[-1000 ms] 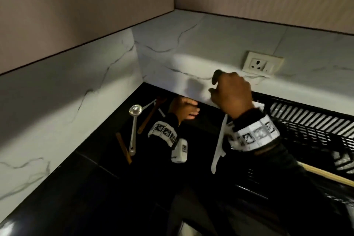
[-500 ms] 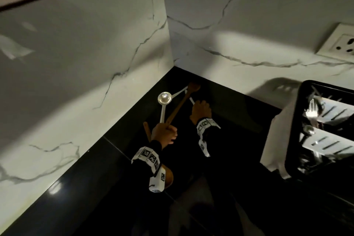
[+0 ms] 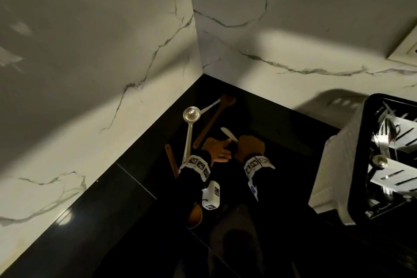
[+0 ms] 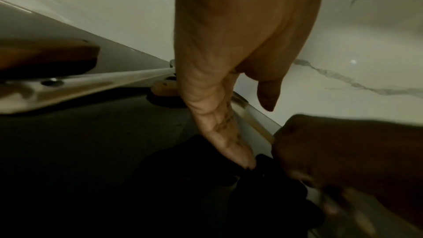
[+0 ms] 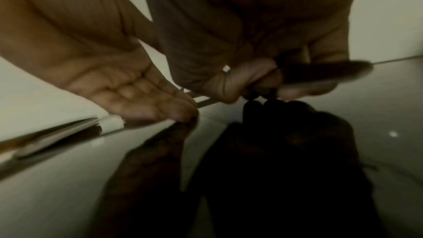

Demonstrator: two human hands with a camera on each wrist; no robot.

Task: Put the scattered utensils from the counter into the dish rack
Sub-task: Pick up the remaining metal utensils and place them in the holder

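A steel ladle (image 3: pixel 191 113), a long wooden spatula (image 3: pixel 214 119) and a thin metal handle (image 3: pixel 211 106) lie in the corner of the black counter (image 3: pixel 135 221). My right hand (image 3: pixel 249 146) grips a slim white utensil (image 3: pixel 228 133) just above the counter; in the right wrist view its fingers (image 5: pixel 240 82) curl round that utensil (image 5: pixel 320 73). Beside it is my left hand (image 3: pixel 217 149), open, with its straight fingertips (image 5: pixel 178 113) touching the counter. The black dish rack (image 3: pixel 361 165) at the right holds metal utensils.
A wooden spoon (image 3: pixel 170 162) lies under my left wrist along the wall, its bowl (image 3: pixel 195 216) toward me. The ladle's handle (image 4: pixel 80 86) runs just left of my left hand (image 4: pixel 228 61). Marble walls close the corner. A white tray (image 3: pixel 334 176) sits under the rack.
My left hand has left the wooden spatula's handle and moved right, opening beside my right hand. The right hand has curled round the white utensil.
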